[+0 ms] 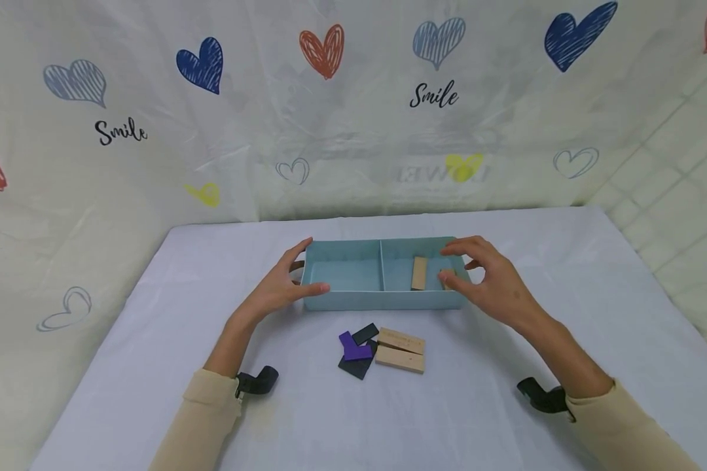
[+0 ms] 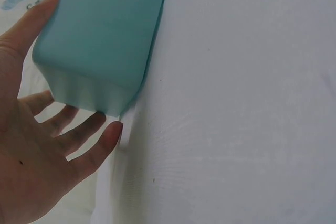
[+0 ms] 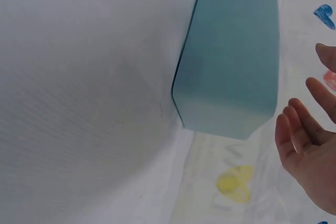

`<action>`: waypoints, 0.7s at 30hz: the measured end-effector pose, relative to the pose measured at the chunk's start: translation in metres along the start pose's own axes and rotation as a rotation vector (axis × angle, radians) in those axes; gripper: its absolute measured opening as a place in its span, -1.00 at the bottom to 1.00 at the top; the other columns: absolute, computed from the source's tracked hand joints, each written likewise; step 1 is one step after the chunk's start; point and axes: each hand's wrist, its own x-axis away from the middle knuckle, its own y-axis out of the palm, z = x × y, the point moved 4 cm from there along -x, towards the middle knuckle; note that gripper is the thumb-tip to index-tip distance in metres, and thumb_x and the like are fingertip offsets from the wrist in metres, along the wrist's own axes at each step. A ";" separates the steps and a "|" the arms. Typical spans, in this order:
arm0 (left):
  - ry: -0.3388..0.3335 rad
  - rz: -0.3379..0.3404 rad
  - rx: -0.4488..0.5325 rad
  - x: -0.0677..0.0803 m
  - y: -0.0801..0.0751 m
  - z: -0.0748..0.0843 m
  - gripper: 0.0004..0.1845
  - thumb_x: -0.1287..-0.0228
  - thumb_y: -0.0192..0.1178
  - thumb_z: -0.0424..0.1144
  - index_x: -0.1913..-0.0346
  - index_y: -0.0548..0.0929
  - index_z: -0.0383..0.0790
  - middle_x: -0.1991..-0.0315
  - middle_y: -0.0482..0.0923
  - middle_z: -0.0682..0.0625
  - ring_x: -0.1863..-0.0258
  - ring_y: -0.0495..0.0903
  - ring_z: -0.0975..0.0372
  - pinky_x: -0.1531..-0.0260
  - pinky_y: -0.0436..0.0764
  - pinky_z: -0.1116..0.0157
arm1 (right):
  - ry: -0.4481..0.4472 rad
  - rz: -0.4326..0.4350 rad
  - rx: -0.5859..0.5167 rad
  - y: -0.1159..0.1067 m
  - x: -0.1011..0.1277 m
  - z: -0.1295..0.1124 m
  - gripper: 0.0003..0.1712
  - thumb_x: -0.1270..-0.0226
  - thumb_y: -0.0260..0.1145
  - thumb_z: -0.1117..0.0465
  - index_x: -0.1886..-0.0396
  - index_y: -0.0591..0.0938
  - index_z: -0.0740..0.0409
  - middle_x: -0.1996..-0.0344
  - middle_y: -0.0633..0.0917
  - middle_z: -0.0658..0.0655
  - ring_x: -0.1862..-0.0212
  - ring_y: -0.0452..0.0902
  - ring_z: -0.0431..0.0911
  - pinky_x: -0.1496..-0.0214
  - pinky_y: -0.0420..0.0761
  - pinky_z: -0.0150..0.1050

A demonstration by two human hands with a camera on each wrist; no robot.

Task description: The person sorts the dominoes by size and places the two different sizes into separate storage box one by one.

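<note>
Left hand: the left hand (image 1: 277, 288) is spread, fingers relaxed, thumb and fingertips against the left end of the tray, gripping nothing.
Right hand: the right hand (image 1: 486, 278) is open with loosely bent fingers at the tray's right end; actual contact cannot be told.
Tray: a long, smooth, pale-teal plastic tray (image 1: 353, 299) with two compartments sits on the white cloth-covered table (image 1: 507, 248) between both hands.
Contents: an oblong light wooden block (image 1: 419, 273) lies in the right compartment.
Nearby: two flat wooden blocks (image 1: 400, 350) lie beside purple and black flat pieces (image 1: 356, 353), in front of the tray.
</note>
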 end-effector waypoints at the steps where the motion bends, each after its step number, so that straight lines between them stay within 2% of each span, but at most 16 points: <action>1: -0.002 0.001 0.001 0.000 0.000 0.000 0.15 -0.11 0.55 0.18 -0.65 0.01 0.42 -0.70 -0.05 0.10 -0.62 0.23 -0.04 -0.41 0.49 -0.19 | -0.003 0.000 -0.004 0.000 0.001 -0.001 -0.61 -0.35 0.51 0.23 -0.15 0.68 0.08 -0.14 0.65 0.07 -0.17 0.49 -0.24 -0.02 0.58 -0.41; 6: -0.008 0.001 0.006 0.001 0.000 0.000 0.16 -0.10 0.55 0.19 -0.65 0.01 0.44 -0.70 -0.04 0.08 -0.62 0.22 -0.05 -0.42 0.47 -0.19 | -0.005 -0.008 -0.023 0.003 0.003 -0.005 -0.65 -0.35 0.51 0.22 -0.10 0.70 0.05 -0.07 0.65 0.03 -0.05 0.44 -0.44 0.02 0.57 -0.43; 10: -0.004 -0.001 0.006 0.001 0.000 0.000 0.15 -0.10 0.55 0.19 -0.65 0.01 0.45 -0.70 -0.05 0.08 -0.62 0.23 -0.04 -0.43 0.47 -0.18 | -0.017 -0.014 -0.038 0.005 0.004 -0.008 -0.67 -0.33 0.51 0.24 -0.07 0.71 0.06 -0.02 0.66 0.02 0.02 0.46 -0.39 0.05 0.55 -0.49; 21: 0.005 -0.002 0.000 0.001 0.000 0.000 0.17 -0.11 0.55 0.17 -0.68 0.00 0.34 -0.71 -0.05 0.04 -0.62 0.23 -0.07 -0.43 0.47 -0.17 | -0.030 -0.036 -0.056 0.007 0.007 -0.015 -0.69 -0.31 0.53 0.27 -0.02 0.72 0.00 0.04 0.67 -0.07 0.04 0.47 -0.35 0.10 0.60 -0.45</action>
